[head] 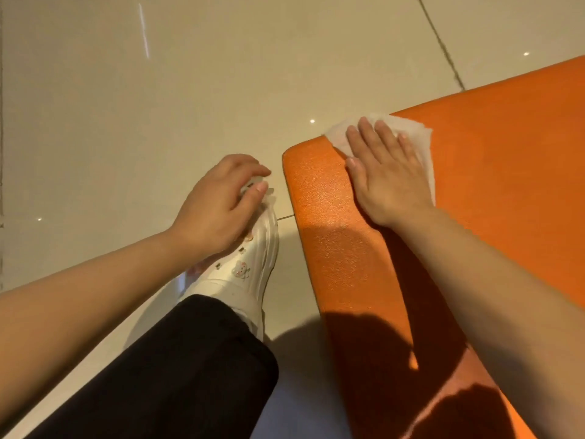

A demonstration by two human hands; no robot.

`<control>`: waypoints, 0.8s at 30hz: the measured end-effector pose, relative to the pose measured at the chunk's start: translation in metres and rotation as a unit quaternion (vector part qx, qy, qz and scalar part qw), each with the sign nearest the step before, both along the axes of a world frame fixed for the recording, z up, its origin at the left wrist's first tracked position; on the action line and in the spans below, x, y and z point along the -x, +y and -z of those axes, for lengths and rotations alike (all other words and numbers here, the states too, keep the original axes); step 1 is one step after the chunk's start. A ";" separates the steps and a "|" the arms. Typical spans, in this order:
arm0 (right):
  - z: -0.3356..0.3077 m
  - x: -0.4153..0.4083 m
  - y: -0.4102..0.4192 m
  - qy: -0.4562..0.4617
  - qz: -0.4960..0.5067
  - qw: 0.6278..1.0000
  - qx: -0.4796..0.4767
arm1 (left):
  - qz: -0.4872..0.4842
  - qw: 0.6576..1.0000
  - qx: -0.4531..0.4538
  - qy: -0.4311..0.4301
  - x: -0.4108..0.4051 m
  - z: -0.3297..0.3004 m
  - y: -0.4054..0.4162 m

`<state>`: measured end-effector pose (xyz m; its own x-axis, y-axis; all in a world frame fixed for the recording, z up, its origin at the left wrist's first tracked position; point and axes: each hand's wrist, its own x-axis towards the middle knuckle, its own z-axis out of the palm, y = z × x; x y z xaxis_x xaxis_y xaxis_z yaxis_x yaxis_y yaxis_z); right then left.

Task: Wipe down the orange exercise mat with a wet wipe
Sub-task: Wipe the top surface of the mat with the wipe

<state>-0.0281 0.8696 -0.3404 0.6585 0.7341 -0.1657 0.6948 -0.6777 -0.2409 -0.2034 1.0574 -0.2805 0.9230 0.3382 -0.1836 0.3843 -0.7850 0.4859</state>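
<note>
The floor (126, 106) fills the upper and left part of the frame: glossy beige tiles with a dark grout line running diagonally at upper right and small bright light reflections scattered across the surface. The orange exercise mat (506, 185) lies flat on the floor, occupying the right side of the frame; its surface is finely textured and its rounded corner sits at centre. Shadows fall across its lower part.

The wet wipe (414, 137) lies spread on the mat near that corner. The right hand (384, 172) presses flat on the wipe, fingers (367, 134) straight and released.

The left hand (218, 201), left of centre, rests on a white shoe (250, 267), fingers curled around its toe. A black trouser leg (177, 375) occupies the lower centre.
</note>
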 end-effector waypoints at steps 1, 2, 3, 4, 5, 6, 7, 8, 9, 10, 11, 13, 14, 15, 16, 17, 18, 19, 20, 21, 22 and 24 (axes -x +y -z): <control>0.001 -0.010 -0.014 0.000 0.025 1.000 0.003 | 0.043 0.998 -0.035 0.009 -0.005 -0.001 -0.005; 0.001 -0.021 -0.030 0.000 0.055 0.998 0.007 | 0.083 0.994 -0.069 0.019 -0.010 -0.001 -0.010; 0.002 -0.030 -0.046 -0.001 0.090 0.996 0.007 | 0.112 0.989 -0.095 0.034 -0.014 -0.001 -0.015; 0.001 -0.040 -0.062 -0.005 0.129 0.992 0.005 | 0.130 0.985 -0.101 0.050 -0.020 -0.002 -0.020; 0.002 -0.045 -0.075 -0.006 0.165 0.986 0.003 | 0.138 0.983 -0.097 0.069 -0.024 -0.003 -0.023; 0.001 -0.048 -0.083 -0.007 0.197 0.980 0.004 | 0.145 0.982 -0.092 0.079 -0.028 -0.004 -0.026; 0.001 -0.045 -0.087 -0.007 0.220 0.975 0.005 | 0.149 0.982 -0.090 0.078 -0.032 -0.003 -0.027; 0.001 -0.039 -0.085 -0.002 0.234 0.972 0.002 | 0.153 0.981 -0.094 0.077 -0.036 -0.002 -0.028; -0.001 -0.027 -0.078 0.006 0.232 0.973 -0.006 | 0.154 0.979 -0.098 0.085 -0.041 -0.002 -0.029; -0.002 -0.011 -0.068 0.015 0.202 0.979 -0.013 | 0.151 0.978 -0.100 0.104 -0.047 -0.002 -0.031; -0.004 0.009 -0.055 0.025 0.148 0.989 -0.017 | 0.144 0.975 -0.101 0.132 -0.052 0.000 -0.033; -0.002 0.044 -0.026 0.036 0.021 0.999 -0.020 | 0.129 0.966 -0.113 0.193 -0.060 0.006 -0.039; 0.001 0.054 -0.015 0.039 -0.024 0.999 -0.019 | 0.121 0.964 -0.120 0.204 -0.061 0.008 -0.043; 0.002 0.056 -0.006 0.042 -0.045 0.998 -0.025 | 0.113 0.966 -0.122 0.196 -0.062 0.011 -0.046; 0.003 0.049 -0.001 0.041 -0.049 0.997 -0.037 | 0.111 0.969 -0.124 0.184 -0.063 0.012 -0.047; 0.003 0.036 -0.001 0.038 -0.048 0.997 -0.043 | 0.117 0.967 -0.131 0.185 -0.063 0.013 -0.046; 0.002 0.018 -0.005 0.034 -0.037 0.998 -0.043 | 0.126 0.963 -0.136 0.197 -0.063 0.014 -0.043; 0.004 -0.004 -0.011 0.033 -0.010 0.999 -0.034 | 0.130 0.960 -0.132 0.209 -0.062 0.015 -0.039; 0.006 -0.029 -0.020 0.034 0.032 0.999 -0.023 | 0.133 0.959 -0.126 0.218 -0.061 0.016 -0.037; 0.007 -0.054 -0.030 0.029 0.075 0.997 -0.012 | 0.137 0.956 -0.123 0.226 -0.062 0.017 -0.036; 0.006 -0.078 -0.042 0.018 0.109 0.994 0.001 | 0.145 0.953 -0.129 0.232 -0.062 0.015 -0.038; 0.004 -0.112 -0.070 0.015 0.148 0.989 0.016 | 0.164 0.933 -0.171 0.272 -0.065 0.010 -0.046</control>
